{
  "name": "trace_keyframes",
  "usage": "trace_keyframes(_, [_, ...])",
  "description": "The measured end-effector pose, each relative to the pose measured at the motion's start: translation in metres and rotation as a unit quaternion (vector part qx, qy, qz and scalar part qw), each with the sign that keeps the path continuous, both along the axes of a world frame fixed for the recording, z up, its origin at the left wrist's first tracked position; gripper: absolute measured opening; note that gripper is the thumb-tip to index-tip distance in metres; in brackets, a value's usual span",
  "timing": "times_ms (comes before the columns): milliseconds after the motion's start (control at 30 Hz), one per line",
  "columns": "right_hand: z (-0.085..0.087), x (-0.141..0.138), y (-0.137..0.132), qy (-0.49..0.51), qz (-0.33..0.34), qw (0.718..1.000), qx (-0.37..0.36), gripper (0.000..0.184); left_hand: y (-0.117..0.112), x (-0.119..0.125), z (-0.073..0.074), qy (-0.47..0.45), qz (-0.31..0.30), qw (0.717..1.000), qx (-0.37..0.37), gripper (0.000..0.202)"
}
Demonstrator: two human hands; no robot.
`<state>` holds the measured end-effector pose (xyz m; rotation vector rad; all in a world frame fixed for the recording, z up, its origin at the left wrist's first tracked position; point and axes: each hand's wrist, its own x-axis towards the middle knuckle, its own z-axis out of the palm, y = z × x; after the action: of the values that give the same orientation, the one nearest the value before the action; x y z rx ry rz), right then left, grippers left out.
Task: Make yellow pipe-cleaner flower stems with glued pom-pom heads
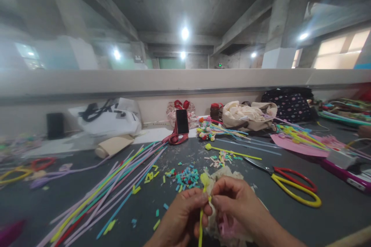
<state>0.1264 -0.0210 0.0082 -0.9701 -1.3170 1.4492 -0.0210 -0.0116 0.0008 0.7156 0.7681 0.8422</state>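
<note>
In the middle foreground, my left hand [188,212] pinches a yellow pipe-cleaner flower [204,179], its rounded head up and its stem hanging down. Close against it, my right hand [232,200] has thumb and forefinger pressed together on a small yellow pipe-cleaner piece [210,198] beside the stem; the fingertips partly hide it. Beneath my hands are a crumpled pale cloth or bag [228,173] and something pink [227,225], partly covered. Ahead lies another yellow stem with a rounded tip [234,151].
Scissors with red and yellow handles [295,185] lie right. Cut pipe-cleaner bits [187,177] are scattered ahead, long pipe cleaners [116,189] at left. Farther back are a phone [182,121], finished-looking flower stems [207,129], a cream cloth bag [249,112] and a pink sheet [301,144].
</note>
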Motion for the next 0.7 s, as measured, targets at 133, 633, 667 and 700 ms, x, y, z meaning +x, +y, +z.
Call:
trace_keyframes(133, [0.009,0.006,-0.005,-0.162,-0.048,0.965,0.200,0.003,0.000,-0.002,0.000,-0.015,-0.010,0.999,-0.027,0.018])
trace_keyframes(633, [0.008,0.017,-0.004,-0.394,-0.029,0.811,0.432,0.018,-0.002,-0.002,-0.002,-0.010,-0.024,0.999,-0.035,0.021])
trace_keyframes(667, [0.012,0.020,-0.004,-0.376,-0.021,0.826,0.420,0.017,-0.001,-0.002,-0.003,-0.010,-0.028,0.999,-0.033,0.020])
trace_keyframes(700, [0.017,0.024,-0.003,-0.356,-0.018,0.842,0.404,0.016,-0.001,-0.003,-0.004,-0.009,-0.032,0.999,-0.032,0.020])
